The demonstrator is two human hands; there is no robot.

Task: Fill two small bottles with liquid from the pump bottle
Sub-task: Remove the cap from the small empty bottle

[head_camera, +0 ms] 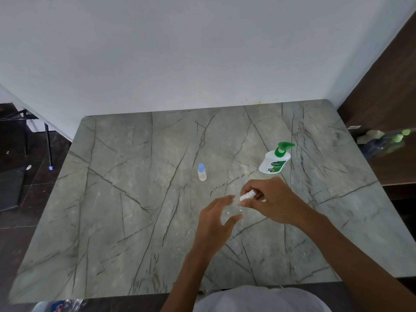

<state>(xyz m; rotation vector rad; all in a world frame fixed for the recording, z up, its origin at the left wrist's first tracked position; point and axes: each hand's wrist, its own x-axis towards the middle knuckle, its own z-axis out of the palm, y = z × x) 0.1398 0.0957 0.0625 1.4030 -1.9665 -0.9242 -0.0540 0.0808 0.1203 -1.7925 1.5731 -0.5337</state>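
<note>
Where the grey veined surface [135, 221] backs onto a white wall [180, 52], items as follows. Pump bottle [275, 159]: white, green pump head, upright, beyond the right grip and apart from it. Right grip [272, 201]: fingers curled, pinching a white cap [246, 196]. Left grip [213, 221]: just beside the right, fingers and thumb curved round a clear small bottle [233, 209], which shows only faintly, just under the cap. Blue-capped small bottle [202, 172]: upright, beyond the left grip, untouched.

White, green-topped pump bottle [273, 162] upright at right; blue-capped small bottle [202, 172] upright leftward; clear small bottle [233, 210] nearer.
</note>
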